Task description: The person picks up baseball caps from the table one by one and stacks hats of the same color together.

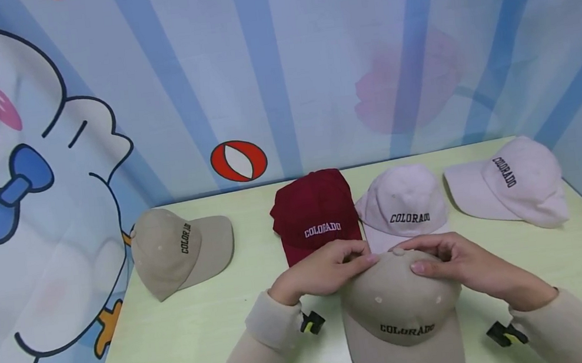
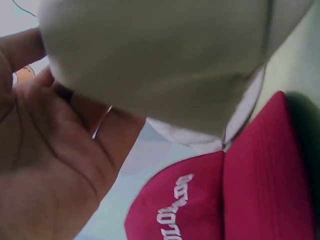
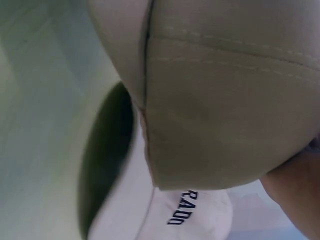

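A khaki baseball cap point(image 1: 404, 303) with dark COLORADO lettering is held between both hands, its brim pointing down toward the person. My left hand point(image 1: 327, 269) grips the crown's left side, thumb in front and fingers behind. On the other side, my right hand point(image 1: 467, 266) grips near the top button, thumb pressed on the front. Khaki fabric point(image 2: 150, 55) fills the upper left wrist view beside the open-facing palm point(image 2: 50, 150). In the right wrist view the cap's side point(image 3: 225, 115) hides most of the right hand.
Behind the held cap lie a dark red cap point(image 1: 318, 211) and a pale pink cap point(image 1: 405, 199). Another pale cap point(image 1: 515, 181) rests at the right, a second khaki cap point(image 1: 176, 250) at the left. A cartoon-printed backdrop point(image 1: 311, 73) borders the pale table point(image 1: 194, 327).
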A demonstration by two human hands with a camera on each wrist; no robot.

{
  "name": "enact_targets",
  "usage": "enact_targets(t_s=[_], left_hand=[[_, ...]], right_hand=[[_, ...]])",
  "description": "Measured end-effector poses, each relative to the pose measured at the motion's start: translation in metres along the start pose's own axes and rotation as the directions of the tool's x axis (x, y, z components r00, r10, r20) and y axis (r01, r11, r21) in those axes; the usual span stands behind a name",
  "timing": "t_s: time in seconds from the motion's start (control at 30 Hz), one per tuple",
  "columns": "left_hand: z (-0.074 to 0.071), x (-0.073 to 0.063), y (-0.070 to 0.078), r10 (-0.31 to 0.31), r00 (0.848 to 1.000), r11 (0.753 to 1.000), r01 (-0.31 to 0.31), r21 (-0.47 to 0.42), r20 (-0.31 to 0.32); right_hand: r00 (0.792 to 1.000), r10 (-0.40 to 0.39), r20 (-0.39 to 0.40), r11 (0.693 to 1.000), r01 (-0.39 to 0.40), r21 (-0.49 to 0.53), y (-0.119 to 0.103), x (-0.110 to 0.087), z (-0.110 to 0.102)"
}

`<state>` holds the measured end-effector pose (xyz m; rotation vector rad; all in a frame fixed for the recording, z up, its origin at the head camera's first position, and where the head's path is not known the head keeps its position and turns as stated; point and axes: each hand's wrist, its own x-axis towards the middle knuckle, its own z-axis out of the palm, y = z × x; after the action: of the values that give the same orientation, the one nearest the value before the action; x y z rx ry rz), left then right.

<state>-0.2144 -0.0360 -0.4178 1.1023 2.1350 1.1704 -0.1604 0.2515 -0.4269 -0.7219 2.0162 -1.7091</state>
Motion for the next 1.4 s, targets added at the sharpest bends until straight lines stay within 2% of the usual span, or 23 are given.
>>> enact_targets(t_s=[0.17, 0.37, 0.6, 0.83, 0.93, 1.07, 1.23, 1.3, 1.4], left_hand=[[-0.001, 0.000, -0.010, -0.050, 0.998, 0.999, 0.051, -0.010, 0.039], [-0.001, 0.001, -0.018, -0.089, 0.996, 0.996, 0.089, 0.016, 0.027], [-0.001, -0.003, -0.022, -0.137, 0.990, 0.990, 0.137, 0.037, 0.010], [-0.005, -0.008, -0.024, -0.147, 0.989, 0.987, 0.146, 0.061, -0.002], [-0.009, -0.013, -0.025, -0.154, 0.988, 0.986, 0.155, 0.063, -0.025], [-0.016, -0.022, -0.026, -0.156, 0.986, 0.987, 0.158, 0.035, -0.060], [-0.030, -0.038, -0.026, -0.166, 0.979, 0.986, 0.162, -0.044, -0.116], [-0.037, -0.047, -0.027, -0.170, 0.974, 0.985, 0.163, -0.061, -0.152], [-0.047, -0.061, -0.028, -0.176, 0.960, 0.984, 0.166, -0.064, -0.216]], right_hand=[[0.999, 0.046, 0.012, 0.999, -0.046, -0.016, 0.010, 0.007, 0.002], [0.996, 0.088, -0.003, 0.993, -0.088, -0.083, 0.016, 0.013, 0.001], [0.992, 0.112, -0.053, 0.983, -0.119, -0.142, 0.016, 0.016, 0.000], [0.984, 0.112, -0.136, 0.967, -0.139, -0.212, 0.011, 0.017, 0.003], [0.970, 0.117, -0.215, 0.949, -0.173, -0.264, 0.004, 0.018, 0.006], [0.940, 0.105, -0.325, 0.929, -0.210, -0.305, -0.010, 0.020, 0.011], [0.910, 0.069, -0.409, 0.940, -0.196, -0.278, -0.031, 0.030, 0.028], [0.912, 0.051, -0.408, 0.955, -0.163, -0.246, -0.037, 0.036, 0.037], [0.927, 0.052, -0.371, 0.979, -0.121, -0.165, -0.045, 0.050, 0.052]])
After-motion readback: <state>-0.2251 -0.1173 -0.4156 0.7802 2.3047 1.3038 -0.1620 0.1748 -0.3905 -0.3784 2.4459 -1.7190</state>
